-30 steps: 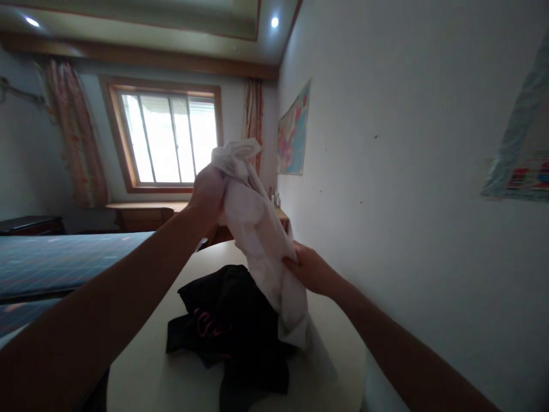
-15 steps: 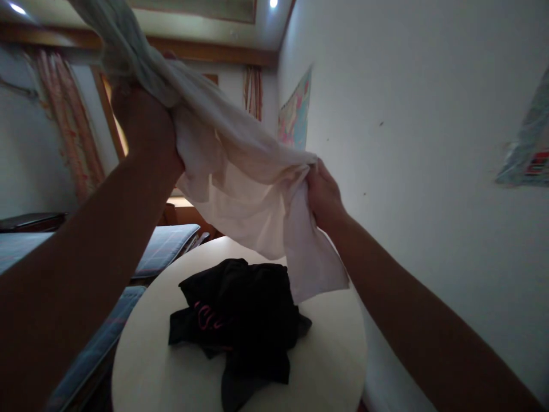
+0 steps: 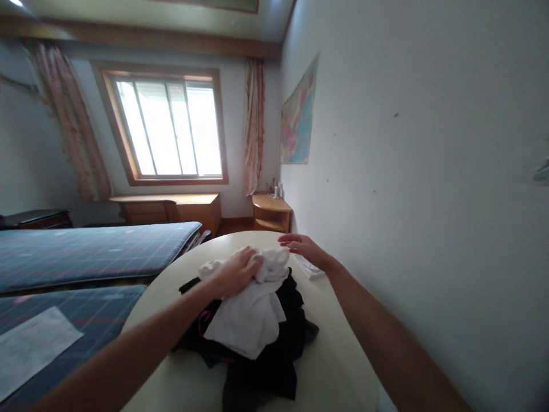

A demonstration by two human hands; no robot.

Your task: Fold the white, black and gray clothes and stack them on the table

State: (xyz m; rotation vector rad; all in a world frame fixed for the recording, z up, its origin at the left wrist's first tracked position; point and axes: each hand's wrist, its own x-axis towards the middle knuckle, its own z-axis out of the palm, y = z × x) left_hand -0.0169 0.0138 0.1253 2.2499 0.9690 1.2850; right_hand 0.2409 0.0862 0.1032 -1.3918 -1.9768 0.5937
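Observation:
A white cloth garment [image 3: 251, 323] lies crumpled on top of a pile of black clothes [image 3: 274, 372], which shows a bit of pink print at its left. My left hand [image 3: 240, 272] is on the bunched upper part of the garment, its fingers curled into the fabric. Just right of that bunch, my right hand [image 3: 304, 249] reaches over with fingers stretched and slightly spread, holding nothing. Under both hands stands a round white table [image 3: 343, 355] that bears the pile. Another white piece [image 3: 312, 269], partly hidden by my right hand, lies by the table's right edge.
Beds with blue plaid mattresses [image 3: 107, 252] stand to the left, one with a white sheet [image 3: 38, 346] on it. A plain wall [image 3: 429, 171] runs close along the right. Beyond the table are a wooden desk [image 3: 193, 209] and a corner shelf [image 3: 272, 206].
The white garment, stretched up in the air between both hands before, is down on the black clothes in a bunch. Both hands have lowered, and my right hand has let go.

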